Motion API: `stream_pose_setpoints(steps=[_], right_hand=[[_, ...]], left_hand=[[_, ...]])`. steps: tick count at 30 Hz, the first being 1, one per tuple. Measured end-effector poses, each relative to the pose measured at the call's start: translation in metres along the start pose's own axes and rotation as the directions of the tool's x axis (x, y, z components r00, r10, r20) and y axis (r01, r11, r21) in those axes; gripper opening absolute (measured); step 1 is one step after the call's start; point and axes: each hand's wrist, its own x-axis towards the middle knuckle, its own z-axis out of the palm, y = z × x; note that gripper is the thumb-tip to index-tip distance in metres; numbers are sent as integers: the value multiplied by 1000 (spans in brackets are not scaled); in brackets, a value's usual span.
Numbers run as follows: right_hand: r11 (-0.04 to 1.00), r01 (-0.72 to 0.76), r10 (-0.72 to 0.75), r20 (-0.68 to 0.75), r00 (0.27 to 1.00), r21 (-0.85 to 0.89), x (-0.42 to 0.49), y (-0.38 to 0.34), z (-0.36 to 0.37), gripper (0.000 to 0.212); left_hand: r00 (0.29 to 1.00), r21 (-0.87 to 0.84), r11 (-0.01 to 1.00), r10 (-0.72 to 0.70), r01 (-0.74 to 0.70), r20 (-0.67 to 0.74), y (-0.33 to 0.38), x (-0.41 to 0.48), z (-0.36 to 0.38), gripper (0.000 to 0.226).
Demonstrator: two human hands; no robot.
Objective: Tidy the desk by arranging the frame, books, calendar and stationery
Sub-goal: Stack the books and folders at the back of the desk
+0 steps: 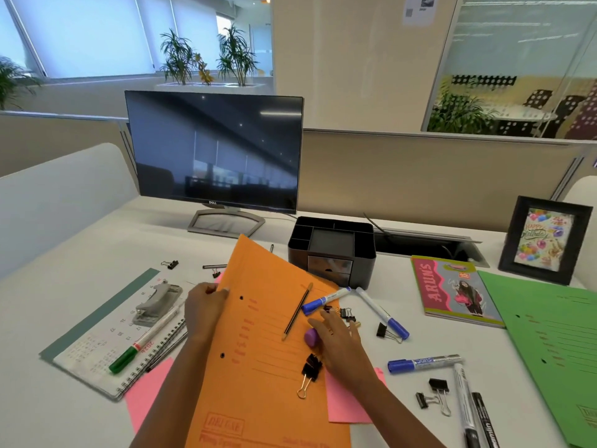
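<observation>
Nearest, both forearms reached up from the bottom edge over the orange folder [258, 367], which lay tilted across the desk [371, 428] on pink sheets [147, 392]. Right hand [339, 342] palm down on the folder, fingers spread and loose, gripping nothing; purple eraser [311, 337] against its thumb side. Left hand [205, 305] curled round the folder's left edge, thumb on top. Pencil [296, 312] and binder clip [310, 370] sat on the folder. Calendar [97, 344] flat at left, under a hole punch [156, 303]. Further right, book [452, 292] beside green folder [549, 334]. Organizer [332, 250] behind; frame [544, 240] upright at far right.
</observation>
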Motion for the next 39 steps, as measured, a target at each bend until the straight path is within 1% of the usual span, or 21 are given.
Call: stream_pose_setpoints(steps=[2, 3, 4, 6, 7, 9, 11, 13, 14, 16, 18, 20, 23, 25, 27, 29, 32, 35, 37, 39], right_hand=[[996, 20, -20, -3, 1000, 83, -5, 2, -5, 55], [991, 23, -28, 33, 999, 130, -8, 2, -8, 46], [991, 27, -32, 35, 999, 132, -10, 4, -8, 43], [993, 7, -8, 6, 1000, 119, -12, 10, -5, 42], [992, 4, -6, 14, 1000, 129, -14, 12, -5, 42], [996, 34, -36, 21, 999, 82, -16, 16, -5, 42], [1000, 13, -13, 56, 998, -2, -18, 16, -6, 52], [1000, 8, -8, 26, 1000, -23, -18, 19, -2, 65], [1000, 2, -1, 37, 999, -18, -18, 21, 1, 68], [999, -9, 7, 53, 999, 49, -19, 25, 1, 64], [981, -1, -4, 26, 1000, 196, -20, 21, -7, 49], [958, -22, 17, 21, 1000, 287, -21, 15, -10, 42], [888, -30, 55, -40, 998, 459, -23, 4, -20, 34], [814, -69, 115, -44, 992, 576, -18, -1, -28, 31], [718, -163, 202, 23, 979, 677, -10, -2, -32, 29], [637, -240, 242, 106, 965, 732, -4, -2, -34, 29], [513, -278, 221, 188, 957, 812, -1, -7, -40, 29], [491, -287, 160, 238, 958, 822, 4, -12, -44, 35], [451, -288, 151, 246, 958, 845, 6, -14, -47, 36], [338, -284, 154, 245, 957, 897, 8, -16, -50, 32]], left_hand=[[999, -1, 999, 35, -35, -23, 13, -1, -3, 11], [998, 0, 999, 52, -52, -36, 19, -2, -4, 12], [996, 2, 998, 69, -69, -52, 25, -3, -6, 12], [990, 33, 995, 101, -98, -94, 36, -5, -10, 16], [986, 58, 992, 118, -112, -117, 41, -6, -12, 18], [979, 78, 988, 140, -130, -147, 51, -10, -17, 22], [974, 77, 987, 149, -138, -168, 59, -14, -23, 23], [970, 87, 985, 162, -149, -182, 65, -20, -29, 24], [968, 85, 984, 169, -155, -185, 69, -23, -32, 25], [966, 72, 984, 172, -161, -192, 77, -31, -38, 26], [963, 61, 983, 184, -175, -198, 85, -38, -45, 27], [960, 28, 978, 206, -204, -190, 95, -47, -51, 28], [958, -71, 968, 225, -241, -179, 110, -58, -58, 29], [952, -130, 954, 245, -271, -181, 121, -60, -61, 29], [941, -169, 935, 280, -312, -191, 131, -60, -62, 27], [934, -200, 921, 297, -335, -198, 138, -59, -63, 27], [932, -261, 900, 304, -349, -197, 142, -56, -67, 24], [928, -321, 873, 321, -367, -188, 147, -48, -72, 15], [928, -366, 853, 335, -373, -164, 151, -43, -74, 11], [928, -396, 840, 346, -371, -136, 154, -37, -76, 12]])
